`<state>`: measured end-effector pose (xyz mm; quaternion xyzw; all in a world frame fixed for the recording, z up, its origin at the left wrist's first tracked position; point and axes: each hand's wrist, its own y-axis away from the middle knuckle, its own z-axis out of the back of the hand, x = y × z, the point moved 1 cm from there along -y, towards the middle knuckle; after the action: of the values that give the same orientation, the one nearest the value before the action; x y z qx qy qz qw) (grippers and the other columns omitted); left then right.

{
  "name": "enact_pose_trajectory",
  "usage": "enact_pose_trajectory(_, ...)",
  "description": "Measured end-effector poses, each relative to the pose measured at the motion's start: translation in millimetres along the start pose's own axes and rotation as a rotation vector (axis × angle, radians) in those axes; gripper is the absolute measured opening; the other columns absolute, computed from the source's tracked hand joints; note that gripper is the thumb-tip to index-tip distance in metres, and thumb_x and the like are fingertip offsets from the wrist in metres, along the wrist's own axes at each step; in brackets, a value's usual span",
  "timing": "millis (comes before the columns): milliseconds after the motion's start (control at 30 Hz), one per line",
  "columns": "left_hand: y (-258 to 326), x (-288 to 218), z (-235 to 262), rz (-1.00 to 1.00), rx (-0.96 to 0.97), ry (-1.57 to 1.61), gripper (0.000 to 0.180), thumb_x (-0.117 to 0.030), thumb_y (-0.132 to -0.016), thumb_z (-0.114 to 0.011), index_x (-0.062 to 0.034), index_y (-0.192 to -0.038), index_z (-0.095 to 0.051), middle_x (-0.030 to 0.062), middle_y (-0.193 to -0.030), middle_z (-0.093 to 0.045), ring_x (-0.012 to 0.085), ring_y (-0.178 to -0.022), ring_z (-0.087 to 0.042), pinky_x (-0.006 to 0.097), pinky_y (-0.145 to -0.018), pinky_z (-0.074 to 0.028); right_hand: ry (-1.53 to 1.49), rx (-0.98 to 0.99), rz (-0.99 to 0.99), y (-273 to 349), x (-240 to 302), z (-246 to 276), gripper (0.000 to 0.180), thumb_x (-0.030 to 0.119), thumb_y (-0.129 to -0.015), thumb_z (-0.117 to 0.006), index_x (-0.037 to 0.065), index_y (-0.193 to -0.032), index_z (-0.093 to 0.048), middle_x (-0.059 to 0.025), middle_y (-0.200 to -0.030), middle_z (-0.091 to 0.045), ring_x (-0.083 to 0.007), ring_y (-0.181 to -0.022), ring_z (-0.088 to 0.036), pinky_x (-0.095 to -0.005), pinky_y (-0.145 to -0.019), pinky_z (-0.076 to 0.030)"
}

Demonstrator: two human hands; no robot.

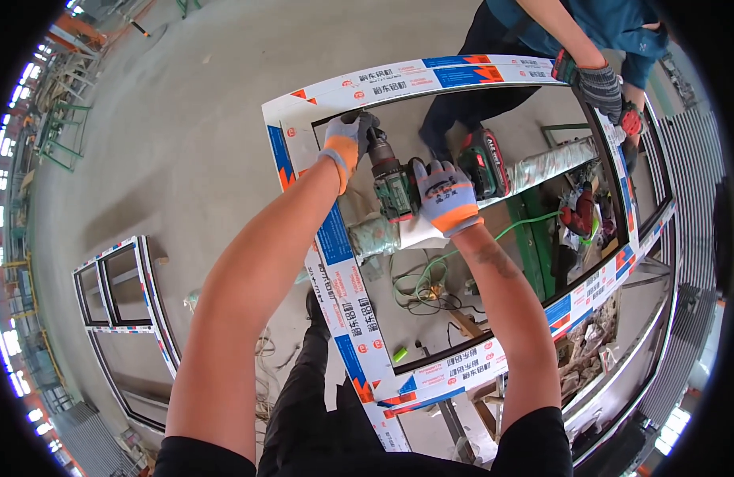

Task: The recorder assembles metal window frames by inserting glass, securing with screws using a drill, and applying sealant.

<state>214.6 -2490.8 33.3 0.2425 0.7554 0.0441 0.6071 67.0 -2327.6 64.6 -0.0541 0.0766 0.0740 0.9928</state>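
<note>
Drill (pixel 395 195) by the frame (pixel 333 237), our right hand (pixel 446 195) is grasping it, likely for control; our left hand (pixel 349 143) is crowding its front, perhaps steadying; finger grip, we can't tell.

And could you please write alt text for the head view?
A gloved right hand holds a green cordless drill, its chuck near the gloved left hand at one corner of a rectangular frame; a co-worker stands across it.
</note>
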Motion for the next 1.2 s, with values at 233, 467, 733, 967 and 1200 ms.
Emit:
enact_pose_trajectory(233,4,-4,-7,0.016,-0.013,0.006,0.017,-0.014,-0.088,-0.063,0.0017,-0.094,-0.066,0.0107,-0.084,-0.067,0.0225,-0.068,-0.068,0.034,-0.065,-0.058,0.007,-0.011,-0.008,4,-4,2,0.042,0.018,-0.082,-0.054,0.006,-0.122,-0.06,-0.0115,-0.093,-0.064,-0.0273,-0.084,-0.063,-0.0388,-0.071,-0.051)
enact_pose_trajectory(467,6,-3,-5,0.022,-0.018,0.07,0.014,-0.011,-0.086,-0.064,0.0013,-0.092,-0.065,0.0105,-0.082,-0.067,0.0237,-0.066,-0.068,0.035,-0.063,-0.058,-0.007,-0.07,0.016,4,-3,-3,0.042,0.019,-0.082,-0.054,0.006,-0.122,-0.06,-0.0116,-0.092,-0.063,-0.0279,-0.083,-0.063,-0.0391,-0.07,-0.05)
enact_pose_trajectory(733,-12,-3,18,-0.047,-0.022,-0.011,0.021,-0.017,-0.088,-0.063,0.0025,-0.097,-0.064,0.0132,-0.086,-0.069,0.0241,-0.067,-0.069,0.035,-0.062,-0.057,-0.051,-0.079,0.008,-5,7,4,0.042,0.019,-0.081,-0.055,0.006,-0.121,-0.06,-0.0123,-0.09,-0.063,-0.0286,-0.082,-0.062,-0.04,-0.07,-0.05)
enact_pose_trajectory(967,36,-80,0,-0.287,-0.248,-1.35,0.038,-0.036,-0.097,-0.048,-0.0019,-0.105,-0.063,0.0241,-0.101,-0.069,0.0393,-0.096,-0.066,0.048,-0.081,-0.053,0.021,-0.082,0.003,11,-9,-9,0.044,0.019,-0.082,-0.055,0.006,-0.124,-0.059,-0.012,-0.09,-0.063,-0.0286,-0.083,-0.062,-0.0401,-0.07,-0.05)
enact_pose_trajectory(1200,-30,-84,35,-0.522,-0.394,-1.742,0.044,-0.037,-0.099,-0.036,-0.0074,-0.099,-0.068,0.0151,-0.1,-0.072,0.033,-0.096,-0.068,0.044,-0.086,-0.05,-0.043,-0.044,0.007,-1,3,-2,0.046,0.02,-0.081,-0.055,0.006,-0.126,-0.058,-0.0119,-0.092,-0.063,-0.0285,-0.084,-0.063,-0.0397,-0.072,-0.05)
